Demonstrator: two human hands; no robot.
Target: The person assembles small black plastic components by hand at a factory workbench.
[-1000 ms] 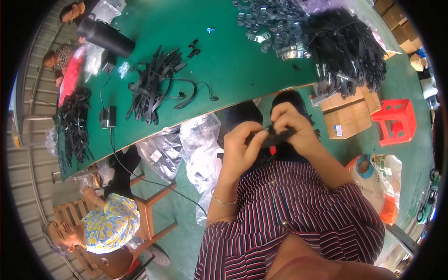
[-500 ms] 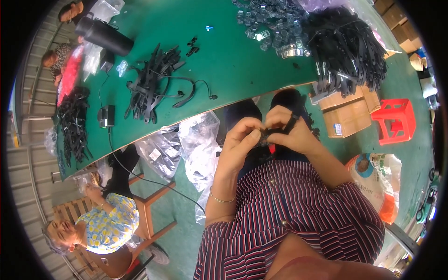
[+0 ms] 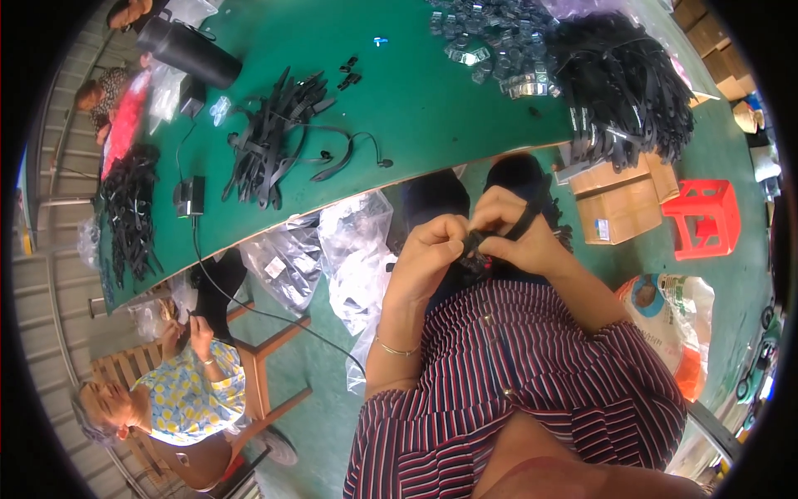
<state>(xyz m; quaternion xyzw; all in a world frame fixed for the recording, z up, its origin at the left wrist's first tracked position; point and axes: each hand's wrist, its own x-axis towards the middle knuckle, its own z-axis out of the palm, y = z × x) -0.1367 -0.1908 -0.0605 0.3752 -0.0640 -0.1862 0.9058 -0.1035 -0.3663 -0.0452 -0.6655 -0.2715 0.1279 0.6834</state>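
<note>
Over my lap, close to the front edge of the green table, both hands are brought together. My left hand (image 3: 428, 254) is closed in a pinch at the end of a black strap (image 3: 525, 218). My right hand (image 3: 524, 241) grips the same strap, whose free part sticks up past the knuckles. Fingers cover most of the small dark part between them, so its shape cannot be made out. A pile of similar black straps (image 3: 278, 141) lies on the table to the left, with several small black pieces (image 3: 349, 75) beyond it.
The green table (image 3: 407, 100) carries clear plastic clips (image 3: 507, 58), a large heap of black straps (image 3: 615, 91), a black bottle (image 3: 191, 54) and a black adapter (image 3: 189, 197). Plastic bags (image 3: 353, 249), a cardboard box (image 3: 619, 208) and a red stool (image 3: 702, 218) stand nearby. A co-worker (image 3: 187, 387) sits left.
The strap's free part now stands up longer beside my right hand. My hands stay together in nearly the same place. The seated co-worker's hands have risen and both now show.
</note>
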